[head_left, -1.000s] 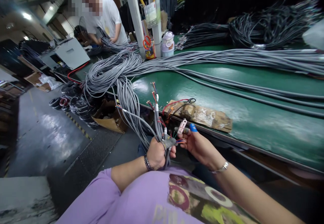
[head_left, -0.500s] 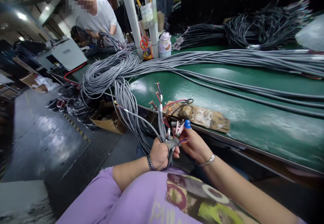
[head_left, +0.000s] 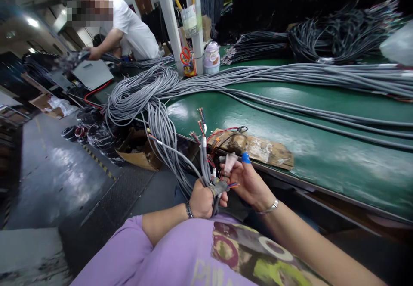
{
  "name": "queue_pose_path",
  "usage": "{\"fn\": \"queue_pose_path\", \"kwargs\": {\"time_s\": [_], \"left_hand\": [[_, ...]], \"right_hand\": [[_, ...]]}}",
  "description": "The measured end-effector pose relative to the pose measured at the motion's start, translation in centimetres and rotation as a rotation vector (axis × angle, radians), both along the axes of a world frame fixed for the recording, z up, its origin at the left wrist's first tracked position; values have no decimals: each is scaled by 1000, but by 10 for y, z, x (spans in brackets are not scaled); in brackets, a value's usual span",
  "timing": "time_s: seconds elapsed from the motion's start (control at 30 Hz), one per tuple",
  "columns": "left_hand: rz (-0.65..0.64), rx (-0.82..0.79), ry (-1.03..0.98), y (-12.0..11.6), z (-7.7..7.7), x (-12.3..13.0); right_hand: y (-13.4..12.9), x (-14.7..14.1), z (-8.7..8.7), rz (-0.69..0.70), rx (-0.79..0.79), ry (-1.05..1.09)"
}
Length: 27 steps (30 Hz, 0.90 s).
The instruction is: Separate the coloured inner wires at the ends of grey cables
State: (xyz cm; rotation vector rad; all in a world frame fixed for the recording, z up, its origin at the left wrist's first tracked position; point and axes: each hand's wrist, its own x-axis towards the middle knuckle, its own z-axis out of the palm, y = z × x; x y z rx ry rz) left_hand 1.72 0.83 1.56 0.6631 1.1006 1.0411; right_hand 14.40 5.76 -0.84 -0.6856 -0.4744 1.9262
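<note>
My left hand point(head_left: 202, 200) is closed around a bunch of grey cables point(head_left: 204, 161) whose stripped ends show coloured wires. The thumb of that hand wears a dark grey covering and lies across the cables. My right hand point(head_left: 250, 182), with a blue cover on one fingertip, is just right of the bunch. A pale pink clip point(head_left: 230, 163) sits at its fingers, blurred; whether they grip it is hard to see. Behind the clip, at the table edge, lies a taped cardboard piece point(head_left: 266, 150) with a red and a black wire.
A large coil of grey cable point(head_left: 138, 92) hangs over the corner of the green table point(head_left: 290, 101), and long cables run right. Farther back are a lilac cup point(head_left: 211, 57), white posts point(head_left: 169, 19) and dark cable bundles point(head_left: 325, 40). A person in white point(head_left: 135, 32) handles cables.
My right hand has shifted slightly right and its fingers have spread somewhat. The clip looks turned and blurred. The person at the back has swung a cable bundle to the left.
</note>
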Motion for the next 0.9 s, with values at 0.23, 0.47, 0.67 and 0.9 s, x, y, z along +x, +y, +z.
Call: {"fn": "queue_pose_path", "kwargs": {"time_s": [0.23, 0.47, 0.67, 0.9], "left_hand": [[63, 2, -5, 4, 6, 3], [66, 19, 14, 9, 8, 7], [62, -8, 26, 7, 7, 7], [40, 13, 70, -2, -3, -3]], "right_hand": [[1, 0, 0, -58, 1, -14], [0, -2, 1, 83, 81, 33], [-1, -4, -3, -30, 28, 34], [-11, 12, 2, 159, 40, -93]]}}
